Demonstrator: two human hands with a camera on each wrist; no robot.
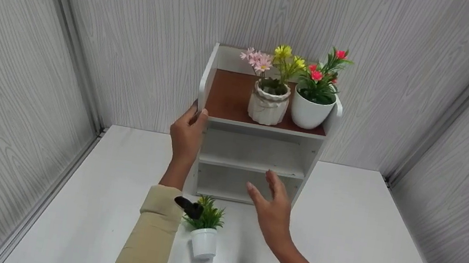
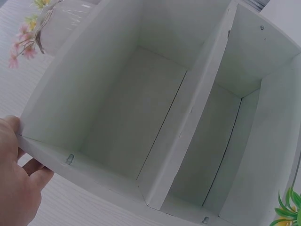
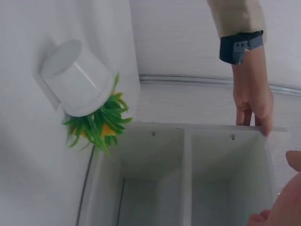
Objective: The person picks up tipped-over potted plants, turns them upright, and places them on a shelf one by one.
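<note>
A white shelf unit with a brown top board stands against the back wall. My left hand grips its left side panel just below the top, thumb on the front edge and fingers round the outer side. In the left wrist view that hand shows at the panel's corner. My right hand hovers before the lower shelves, fingers apart, holding nothing. On the brown top, toward the right, stand a ribbed pot of pink and yellow flowers and a white pot of red flowers.
A small white pot with a green and yellow plant is on the white table, in front of the shelf unit and between my forearms. Grey wood-grain walls enclose the table at the back and both sides.
</note>
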